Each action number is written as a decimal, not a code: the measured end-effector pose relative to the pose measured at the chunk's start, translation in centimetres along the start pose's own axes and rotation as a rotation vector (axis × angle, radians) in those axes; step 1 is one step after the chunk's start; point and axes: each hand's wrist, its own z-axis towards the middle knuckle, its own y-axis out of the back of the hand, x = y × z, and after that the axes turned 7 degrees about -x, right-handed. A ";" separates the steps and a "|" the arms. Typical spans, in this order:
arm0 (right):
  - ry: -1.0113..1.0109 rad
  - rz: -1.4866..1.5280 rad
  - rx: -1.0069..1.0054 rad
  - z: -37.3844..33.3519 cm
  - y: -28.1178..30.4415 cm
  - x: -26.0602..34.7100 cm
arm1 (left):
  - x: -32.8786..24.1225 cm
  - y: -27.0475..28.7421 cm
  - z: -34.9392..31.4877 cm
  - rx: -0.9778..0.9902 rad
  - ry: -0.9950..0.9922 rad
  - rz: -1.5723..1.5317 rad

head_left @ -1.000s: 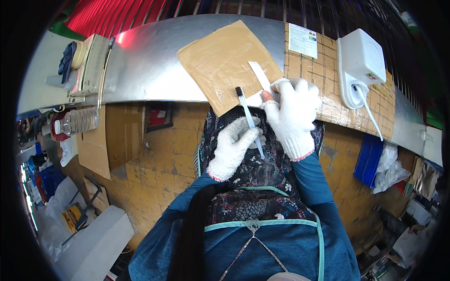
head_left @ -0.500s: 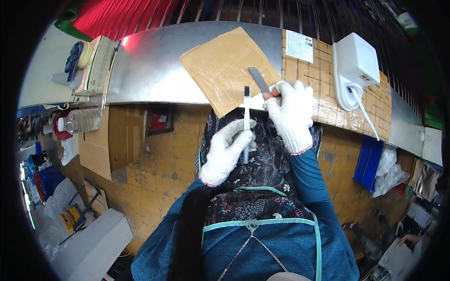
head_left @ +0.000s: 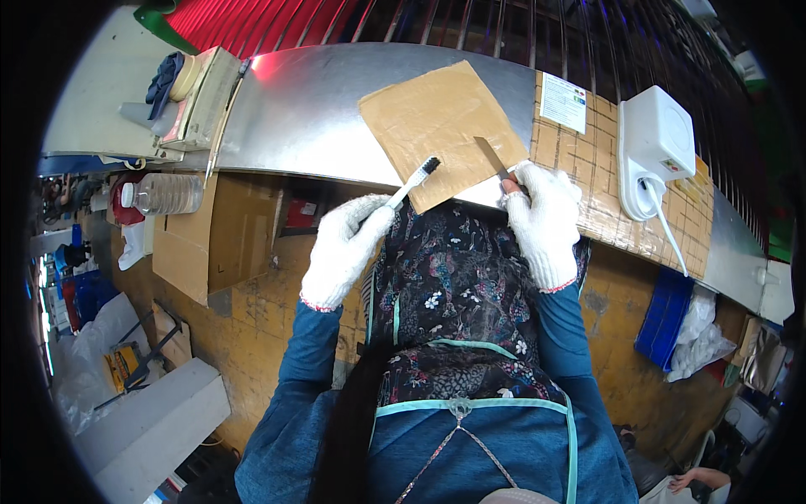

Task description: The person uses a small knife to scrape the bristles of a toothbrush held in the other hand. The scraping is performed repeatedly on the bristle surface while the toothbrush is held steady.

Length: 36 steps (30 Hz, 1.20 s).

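Toothbrush (head_left: 410, 184), pale-handled and black-bristled, in the left hand (head_left: 346, 245): white knit glove, fingers closed about the handle, bristle end up and to the right. Its head lies over the lower part of a square brown sheet (head_left: 437, 113); contact between the two cannot be told.

Right hand (head_left: 546, 220), gloved alike, a bare fingertip showing. It grasps the near end of a narrow, flat metal strip (head_left: 489, 154); far end angles up-left over the sheet's right side. Touching or just above, unclear. Hands apart, toothbrush and strip well clear of each other.

Sheet rests cornerwise on the shiny metal surface (head_left: 306, 105), lower corner over the front edge. To its right, a flat cardboard piece (head_left: 556, 158) bearing a white printed label (head_left: 563, 102) and a white boxy device (head_left: 663, 126) with a white cord (head_left: 667, 231).

Left, below surface level: clear plastic bottle (head_left: 170, 195), open cardboard box (head_left: 242, 239). Dark floral apron (head_left: 457, 269) covers the person's lap.
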 end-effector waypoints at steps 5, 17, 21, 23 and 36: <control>-0.134 0.093 0.151 -0.1 0.5 0.5 | 0.4 0.1 0.9 0.131 0.120 -0.118; -0.070 0.299 0.188 -0.6 1.2 2.0 | 2.3 0.9 3.8 0.344 0.259 -0.368; -0.093 0.477 0.166 -1.1 1.7 2.2 | 1.5 0.5 3.4 0.275 0.249 -0.232; -0.103 0.454 0.155 -1.1 1.9 2.1 | 0.7 0.3 3.1 0.212 0.218 -0.128; -0.333 0.502 0.078 -1.3 1.2 0.3 | -1.4 0.8 2.2 0.084 -0.122 0.169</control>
